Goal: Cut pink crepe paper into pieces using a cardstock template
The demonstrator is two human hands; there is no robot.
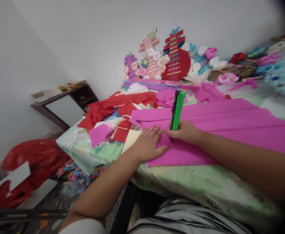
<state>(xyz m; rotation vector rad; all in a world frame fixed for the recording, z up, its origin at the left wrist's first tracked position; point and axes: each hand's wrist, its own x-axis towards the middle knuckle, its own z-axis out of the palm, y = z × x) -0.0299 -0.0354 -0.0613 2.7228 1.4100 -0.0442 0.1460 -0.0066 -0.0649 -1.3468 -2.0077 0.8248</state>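
My left hand lies flat, fingers stretched out, on the left end of a magenta sheet of paper or felt. Pinched in my right hand, just beside it, is a long green and black tool. It stands nearly upright, its dark lower tip at the sheet; its exact kind is not clear. Folds or layers run lengthwise along the sheet. A pale yellow piece of paper lies beside the fingers of my left hand.
Red scraps and a magenta scrap clutter the table's left. Guitar-shaped crafts, one red, lean on the wall behind. A dark cabinet stands left. A red plastic bag and coloured scraps lie below the table's edge.
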